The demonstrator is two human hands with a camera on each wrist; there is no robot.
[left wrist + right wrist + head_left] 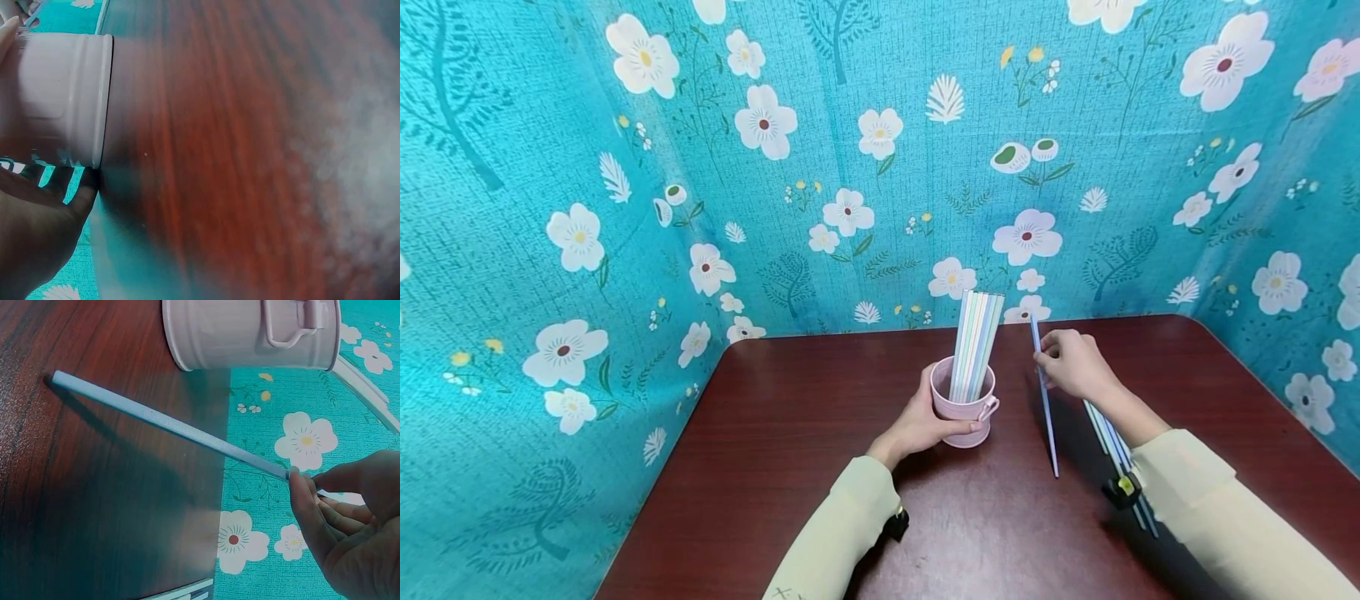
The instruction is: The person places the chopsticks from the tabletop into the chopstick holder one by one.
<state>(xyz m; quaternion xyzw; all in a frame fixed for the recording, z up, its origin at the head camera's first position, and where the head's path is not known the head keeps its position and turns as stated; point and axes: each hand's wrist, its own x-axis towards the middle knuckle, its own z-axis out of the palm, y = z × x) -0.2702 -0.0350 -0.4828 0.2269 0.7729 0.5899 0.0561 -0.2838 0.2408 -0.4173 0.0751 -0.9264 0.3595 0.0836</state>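
Two pale sleeves [1195,483] nearest the camera, stretched forward over one dark red table [820,383]. Pinched between thumb and fingertips of the right hand [1075,362]: one blue stick [1048,417], grasped toward its far end. Long axis running mostly fore and aft, at a slant; short end beyond the grip, pointing toward one flowered blue cloth [925,50], longer end back toward the wearer, low over the tabletop, contact with the wood hard to tell. Left of that grip, one pink bucket [225,337], upright, clasped by the left hand [917,427], thumb across the near side. On the bucket's wall, facing the right-hand grip, one small loop handle [991,407]. Inside, just above the left-hand grip, one tight bunch of pastel sticks [976,346], too closely packed to count, tops well above the rim, leaning slightly right. Below the right-hand grip, partly under the sleeve, at least two loose sticks [1103,432], side by side, slanting back toward the wearer; exact number hidden.
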